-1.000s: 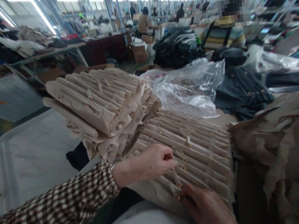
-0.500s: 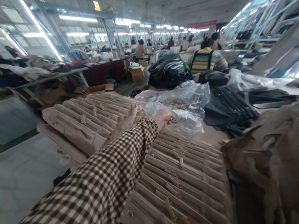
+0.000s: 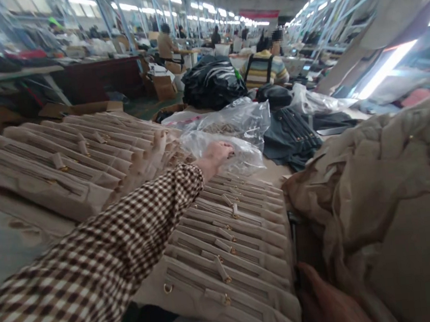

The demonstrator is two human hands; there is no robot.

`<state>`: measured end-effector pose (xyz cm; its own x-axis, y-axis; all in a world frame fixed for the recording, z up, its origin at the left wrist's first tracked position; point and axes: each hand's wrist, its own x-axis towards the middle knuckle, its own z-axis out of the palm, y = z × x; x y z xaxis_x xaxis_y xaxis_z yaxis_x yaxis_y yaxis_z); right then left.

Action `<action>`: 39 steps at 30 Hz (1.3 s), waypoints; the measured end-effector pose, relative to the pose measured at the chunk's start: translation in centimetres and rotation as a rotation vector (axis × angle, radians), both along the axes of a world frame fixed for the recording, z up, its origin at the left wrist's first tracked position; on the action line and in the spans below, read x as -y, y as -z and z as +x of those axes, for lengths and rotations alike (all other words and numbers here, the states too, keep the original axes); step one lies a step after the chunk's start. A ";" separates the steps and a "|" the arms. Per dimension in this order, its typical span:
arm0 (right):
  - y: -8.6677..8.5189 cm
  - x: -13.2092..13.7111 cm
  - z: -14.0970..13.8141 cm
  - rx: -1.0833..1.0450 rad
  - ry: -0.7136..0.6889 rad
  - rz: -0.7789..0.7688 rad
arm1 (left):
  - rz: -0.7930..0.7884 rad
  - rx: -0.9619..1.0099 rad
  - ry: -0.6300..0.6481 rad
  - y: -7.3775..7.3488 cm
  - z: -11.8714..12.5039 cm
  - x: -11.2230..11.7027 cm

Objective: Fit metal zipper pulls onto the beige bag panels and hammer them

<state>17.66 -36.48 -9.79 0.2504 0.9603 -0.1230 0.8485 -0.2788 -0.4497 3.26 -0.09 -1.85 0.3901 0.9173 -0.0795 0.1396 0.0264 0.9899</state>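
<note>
Presently, left arm in a brown-checked sleeve stretched far forward across the counter. The left hand lies on the near edge of a clear plastic bag, which sits at the far end of the counter, just beyond a row of overlapping beige fabric pieces with small metal rings. The fingers curl down against the plastic; cannot tell if they pinch it or only touch it. The right hand is low at the frame edge, blurred, beside the near end of the row; its fingers' state cannot be made out.

A second stack of beige pieces lies left of the arm. A heap of beige cloth is on the right, and a dark garment lies beyond the bag.
</note>
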 end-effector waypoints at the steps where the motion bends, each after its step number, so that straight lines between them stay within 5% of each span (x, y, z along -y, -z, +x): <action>1: 0.1 0.1 -0.6 0.036 0.020 -0.079 | -0.005 -0.013 0.050 0.3 -0.1 1.2; 3: 0.3 -0.1 -1.7 0.083 0.049 -0.205 | 0.049 -0.072 0.193 0.7 -0.8 3.8; 5: 0.4 -0.6 -2.2 0.088 0.062 -0.249 | 0.261 -0.204 0.373 1.0 -1.8 6.0; 8: 0.8 -1.1 -1.2 0.021 0.103 -0.197 | 0.728 -0.496 0.632 1.8 -3.2 8.3; 10: 0.9 -1.1 0.2 -0.056 0.202 -0.096 | 0.880 -0.666 0.712 2.4 -3.6 8.9; 13: 0.4 -0.8 1.8 -0.301 0.400 0.110 | 0.878 -0.857 0.690 3.0 -3.2 9.2; 16: -1.1 -0.5 1.8 -0.687 0.565 0.154 | 0.797 -0.939 0.655 3.7 -2.2 9.2; 20: -3.7 -1.0 0.3 -0.949 0.555 0.299 | 0.760 -0.989 0.611 4.8 -1.8 9.6; 26: -4.9 -5.5 0.0 -0.708 0.291 0.331 | 0.785 -0.984 0.598 6.4 -3.1 11.3; 32: -1.9 -10.5 1.0 -0.203 0.110 0.268 | 0.882 -0.900 0.514 5.1 -3.1 10.5; 35: 0.0 -10.4 0.5 -0.090 0.043 0.238 | 0.854 -0.956 0.427 4.4 -2.4 8.4; 39: 1.9 -8.9 -0.3 0.038 -0.001 0.220 | 0.827 -1.013 0.458 5.6 -2.3 6.6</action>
<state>17.35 -27.63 -11.68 0.2494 0.9633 0.0988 0.8665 -0.1765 -0.4669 0.97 -6.72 -7.47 0.7655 0.6434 -0.0076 0.6362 -0.7551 0.1582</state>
